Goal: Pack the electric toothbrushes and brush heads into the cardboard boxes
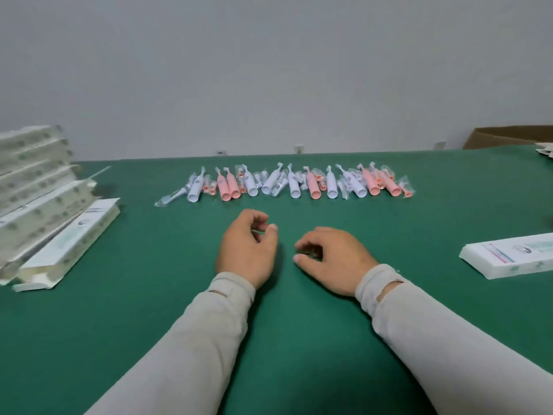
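A row of pink and white electric toothbrushes [287, 182] lies across the far middle of the green table [149, 295], with small bagged brush heads [405, 187] mixed among them. One bagged white brush head [172, 197] lies at the row's left end. Long white cardboard boxes [45, 205] are stacked at the left, the nearest one with its end flap open. Another white box [508, 256] lies flat at the right. My left hand [247, 247] and my right hand [332, 259] rest on the table in front of the row, fingers loosely curled, holding nothing.
A brown cardboard carton [508, 137] stands at the far right corner beyond the table. A grey wall with sockets [299, 148] runs behind the table's far edge. Some flat white packaging [544, 152] lies at the right edge.
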Motion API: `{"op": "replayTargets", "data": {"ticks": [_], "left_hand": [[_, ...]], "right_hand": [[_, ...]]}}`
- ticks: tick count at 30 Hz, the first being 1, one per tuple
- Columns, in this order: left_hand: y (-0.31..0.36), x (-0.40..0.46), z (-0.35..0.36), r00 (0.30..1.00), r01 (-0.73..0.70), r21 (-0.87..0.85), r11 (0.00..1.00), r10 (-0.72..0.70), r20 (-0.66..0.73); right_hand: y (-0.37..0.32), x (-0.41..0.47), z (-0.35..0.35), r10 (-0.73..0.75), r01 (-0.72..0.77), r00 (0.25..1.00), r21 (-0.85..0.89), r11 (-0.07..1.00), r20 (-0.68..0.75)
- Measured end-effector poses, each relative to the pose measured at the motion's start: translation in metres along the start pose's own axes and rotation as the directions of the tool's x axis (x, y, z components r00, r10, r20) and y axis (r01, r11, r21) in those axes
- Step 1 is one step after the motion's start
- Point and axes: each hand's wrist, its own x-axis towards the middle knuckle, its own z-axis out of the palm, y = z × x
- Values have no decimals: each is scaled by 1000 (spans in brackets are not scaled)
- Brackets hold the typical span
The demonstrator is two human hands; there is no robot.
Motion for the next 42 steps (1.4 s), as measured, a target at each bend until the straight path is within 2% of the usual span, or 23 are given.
{"op": "replayTargets", "data": {"ticks": [3,7,10,12,13,14,16,17,18,19,22,25,28,32,33,34,35,36,37,38,39,41,42], "left_hand": [[-3,3,-2,999,34,39,999,-34,-1],[-10,10,-20,991,121,63,991,-117,-56],[-21,24,-65,984,152,331,931,-110,-143],[-32,36,-109,972,161,605,779,-17,-236],[-40,41,-133,967,194,736,648,0,-255],[-49,46,-156,962,254,830,496,-42,-269],[-65,48,-192,911,391,891,229,-236,-339],[-70,46,-204,874,432,891,139,-307,-376],[-74,43,-211,858,448,890,90,-324,-399],[-77,41,-213,866,444,892,80,-294,-405],[-74,40,-207,901,417,899,133,-189,-390],[-60,48,-196,873,445,878,176,-305,-382],[-54,58,-196,855,488,830,272,-342,-390],[-53,52,-199,799,559,775,294,-442,-408],[-48,48,-196,807,563,742,364,-433,-401],[-41,45,-189,823,563,660,497,-414,-389],[-30,42,-178,842,538,498,680,-400,-362],[-16,39,-163,855,494,225,840,-422,-302],[-1,36,-145,867,453,-117,884,-467,-174],[14,32,-124,881,432,-427,794,-473,12],[28,28,-102,889,432,-639,637,-422,180],[50,22,-55,879,460,-811,361,-312,360],[56,18,-36,869,471,-834,287,-311,384]], "right_hand": [[1,1,-1,-49,49,999,-13,999,10],[3,-3,-4,-27,26,999,18,999,21],[3,-7,-8,2,-5,999,72,997,36],[2,-8,-9,7,-11,999,79,997,45],[0,-8,-9,7,-11,999,76,997,50],[-1,-8,-8,6,-10,998,73,997,55],[-4,-8,-8,3,-7,998,68,998,58],[-5,-8,-9,3,-7,998,68,998,57],[-6,-7,-9,6,-10,998,69,998,58],[-7,-7,-10,10,-14,998,69,997,60],[-7,-8,-11,19,-23,998,69,997,59],[-8,-10,-12,27,-32,997,69,997,66],[-8,-12,-15,45,-51,997,90,995,67],[-7,-13,-16,58,-66,996,111,992,74],[-6,-12,-15,60,-68,996,115,991,71],[-5,-11,-14,58,-65,997,126,990,56],[-5,-10,-12,55,-58,998,155,986,22],[-5,-9,-10,63,-56,998,215,975,-26],[-7,-7,-9,84,-56,993,314,948,-78],[-10,-5,-8,120,-56,986,457,888,-114],[-14,-4,-7,165,-57,979,617,785,-119],[-21,-5,-10,260,-98,964,842,530,-51],[-25,-6,-12,275,-130,961,892,433,6]]}}
